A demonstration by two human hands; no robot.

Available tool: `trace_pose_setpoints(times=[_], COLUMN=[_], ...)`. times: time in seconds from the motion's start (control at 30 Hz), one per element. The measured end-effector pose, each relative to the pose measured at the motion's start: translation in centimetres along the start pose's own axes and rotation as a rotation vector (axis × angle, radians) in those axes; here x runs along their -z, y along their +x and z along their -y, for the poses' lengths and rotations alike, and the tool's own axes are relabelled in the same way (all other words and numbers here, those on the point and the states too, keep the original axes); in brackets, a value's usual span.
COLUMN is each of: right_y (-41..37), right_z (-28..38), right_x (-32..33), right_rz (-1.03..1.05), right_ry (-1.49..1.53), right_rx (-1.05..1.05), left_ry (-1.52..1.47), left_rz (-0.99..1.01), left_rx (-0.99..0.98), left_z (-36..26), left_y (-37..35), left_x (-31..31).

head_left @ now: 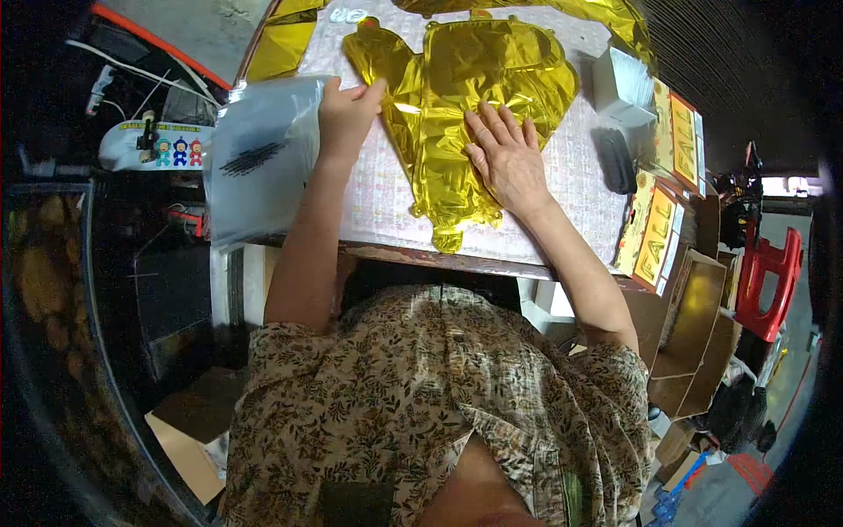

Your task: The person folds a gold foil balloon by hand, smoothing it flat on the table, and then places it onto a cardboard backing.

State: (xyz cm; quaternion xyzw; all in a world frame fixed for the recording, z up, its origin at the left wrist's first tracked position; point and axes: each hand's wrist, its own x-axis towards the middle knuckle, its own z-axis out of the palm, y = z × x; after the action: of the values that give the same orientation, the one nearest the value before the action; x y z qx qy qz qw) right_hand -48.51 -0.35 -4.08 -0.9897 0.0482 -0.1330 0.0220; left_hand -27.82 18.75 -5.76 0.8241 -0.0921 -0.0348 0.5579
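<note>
A flat, uninflated gold foil balloon [448, 79] lies on the patterned white cloth of the table, its surface creased and its edge tabbed. My right hand [509, 162] rests palm down on the balloon's right-hand part, fingers stretched out. At the balloon's left edge is my left hand [347, 119], its fingers bent and closed at the foil's border; the exact grip is partly hidden. Just left of that hand lies a stack of clear plastic bags [263, 167] with dark print, overlapping the table's left edge.
More gold foil [281, 44] lies along the table's far side. On the right are a stack of white cards [623, 88], a black pouch-like object [613, 161] and packets marked FALL [654, 237]. Cardboard boxes [694, 325] and a red plastic stool [771, 285] stand beyond.
</note>
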Motion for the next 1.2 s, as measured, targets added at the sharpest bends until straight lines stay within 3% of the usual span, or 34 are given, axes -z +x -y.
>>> trace_pose_setpoints(times=[0.1, 0.17, 0.27, 0.3, 0.4, 0.47, 0.53, 0.57, 0.7, 0.73, 0.8, 0.83, 0.93, 1.03, 1.2], right_y=[0.0, 0.0, 0.0, 0.0, 0.0, 0.0, 0.1, 0.1, 0.1, 0.1, 0.1, 0.0, 0.1, 0.2, 0.1], right_z=[-0.1, 0.0, -0.1, -0.1, -0.1, -0.1, 0.0, 0.0, 0.0, 0.0, 0.1, 0.1, 0.1, 0.1, 0.0], right_x=[-0.1, 0.0, -0.1, -0.1, -0.3, -0.1, 0.1, 0.2, 0.1, 0.1, 0.3, 0.3, 0.4, 0.5, 0.2], right_rz=[-0.013, -0.016, -0.023, -0.027, -0.030, -0.029, -0.026, -0.017, -0.003, -0.004, 0.000, 0.001, -0.003, -0.005, -0.009], right_ry=[-0.003, 0.001, 0.020, 0.033, 0.020, 0.020, 0.022, 0.014, 0.008, 0.009, 0.008, 0.009, 0.022, 0.031, 0.052], right_rx=[0.006, 0.005, -0.001, -0.001, -0.001, 0.001, 0.002, -0.001, -0.006, -0.008, -0.007, -0.010, -0.008, -0.012, -0.017], left_ry=[-0.067, -0.140, -0.174, 0.054, 0.154, 0.188, 0.253, 0.230, 0.115, 0.116, 0.175, 0.181, 0.277, 0.446, 0.523], left_rz=[-0.029, 0.191, 0.341, 0.290, 0.285, 0.287, 0.432, 0.556, 0.703, 0.704, 0.409, 0.359, 0.385, 0.526, 0.575], left_rx=[-0.087, -0.095, -0.201, -0.248, -0.343, -0.405, -0.556, -0.481, -0.677, -0.678, -0.897, -0.875, -1.025, -1.043, -0.985], left_z=[-0.5, -3.4, -3.5, -3.5, -7.5, -6.9, -6.6, -6.9, -6.1, -5.9, -4.9, -3.7, -2.5, -2.2, -0.9], left_y=[0.2, -0.8, -0.1, -0.3, -2.5, -2.5, -2.5, -2.9, -2.5, -2.0, -0.2, 0.9, 3.4, 4.3, 4.8], left_x=[0.0, 0.6, -1.1, -1.6, -2.1, -3.2, -3.7, -3.7, -4.0, -3.7, -3.3, -3.6, -4.1, -4.5, -5.2])
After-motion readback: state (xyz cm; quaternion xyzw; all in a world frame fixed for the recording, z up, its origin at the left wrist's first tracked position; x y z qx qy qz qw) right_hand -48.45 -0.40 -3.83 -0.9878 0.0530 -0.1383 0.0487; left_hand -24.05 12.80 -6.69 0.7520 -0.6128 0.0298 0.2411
